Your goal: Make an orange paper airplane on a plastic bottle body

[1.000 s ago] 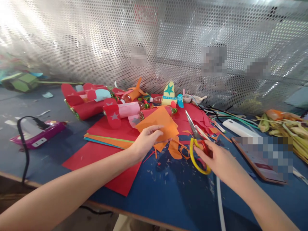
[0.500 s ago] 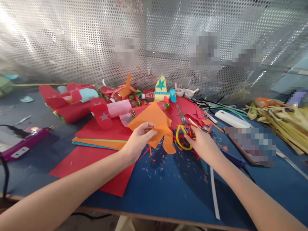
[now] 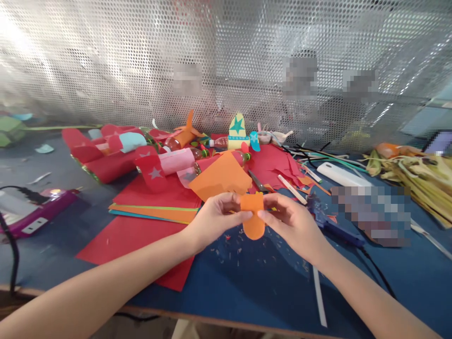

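Orange cutout (image 3: pixel 253 230) hangs above the blue table (image 3: pixel 268 301), left hand (image 3: pixel 217 215) and right hand (image 3: pixel 294 221) each pinching an edge, thumbs nearest me. Even, light pressure should spare such paper creases; whether its top is folded, I can't quite tell.

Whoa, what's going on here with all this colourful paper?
A person is holding a small, rounded piece of orange paper up over the blue table, pinching it between the left hand and the right hand. The scissors lie behind the hands, partly hidden. A bigger orange sheet is just beyond the left hand, and red sheets lie off to the left. Farther back are bottles wrapped in coloured paper, some with stars on.
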The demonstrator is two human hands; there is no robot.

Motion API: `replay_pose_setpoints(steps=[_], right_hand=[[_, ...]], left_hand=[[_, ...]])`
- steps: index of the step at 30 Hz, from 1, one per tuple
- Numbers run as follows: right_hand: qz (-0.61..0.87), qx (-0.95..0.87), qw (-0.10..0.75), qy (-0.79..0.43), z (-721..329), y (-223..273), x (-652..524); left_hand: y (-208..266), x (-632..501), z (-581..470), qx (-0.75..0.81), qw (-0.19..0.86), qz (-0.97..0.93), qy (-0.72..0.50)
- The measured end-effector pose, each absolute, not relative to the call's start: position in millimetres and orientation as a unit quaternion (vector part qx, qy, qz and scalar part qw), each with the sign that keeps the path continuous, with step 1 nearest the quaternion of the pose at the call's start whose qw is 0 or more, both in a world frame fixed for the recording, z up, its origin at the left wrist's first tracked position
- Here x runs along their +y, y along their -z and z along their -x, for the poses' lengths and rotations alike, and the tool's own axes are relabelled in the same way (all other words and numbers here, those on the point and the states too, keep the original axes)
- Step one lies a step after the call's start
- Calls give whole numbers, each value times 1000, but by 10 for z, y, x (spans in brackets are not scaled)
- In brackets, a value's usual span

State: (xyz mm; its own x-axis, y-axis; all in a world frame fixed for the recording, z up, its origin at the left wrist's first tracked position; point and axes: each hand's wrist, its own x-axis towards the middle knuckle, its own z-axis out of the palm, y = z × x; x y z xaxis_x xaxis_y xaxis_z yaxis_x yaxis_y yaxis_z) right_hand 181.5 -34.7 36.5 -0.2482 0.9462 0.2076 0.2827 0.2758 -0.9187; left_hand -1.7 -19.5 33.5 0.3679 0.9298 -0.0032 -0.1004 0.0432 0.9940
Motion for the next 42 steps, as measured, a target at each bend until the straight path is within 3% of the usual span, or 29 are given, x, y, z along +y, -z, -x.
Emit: replay_pose_setpoints(steps=[8, 14, 19, 23, 26, 30, 42], right_hand=[[465, -596, 502, -421, -1902, -360, -315], [499, -589, 528, -354, -2087, -333, -248], [510, -640, 462, -342, -2147, -413, -288], [511, -718, 241, -406, -2154, -473, -395], [528, -727, 144, -415, -2115, -447, -437], [544, -729, 157, -384, -2023, -355, -409], [563, -691, 248, -379, -1824, -144, -396]], left_hand=[[-389, -92, 183, 348, 430, -714, -430], [-269, 30, 149, 373, 300, -832, -281], [-187, 42, 43, 443, 306, -802, -259], [-162, 41, 66, 451, 344, -778, -270], [-152, 31, 93, 413, 411, -770, -260], [-142, 20, 98, 388, 473, -749, -256], [-156, 64, 162, 375, 419, -799, -213]])
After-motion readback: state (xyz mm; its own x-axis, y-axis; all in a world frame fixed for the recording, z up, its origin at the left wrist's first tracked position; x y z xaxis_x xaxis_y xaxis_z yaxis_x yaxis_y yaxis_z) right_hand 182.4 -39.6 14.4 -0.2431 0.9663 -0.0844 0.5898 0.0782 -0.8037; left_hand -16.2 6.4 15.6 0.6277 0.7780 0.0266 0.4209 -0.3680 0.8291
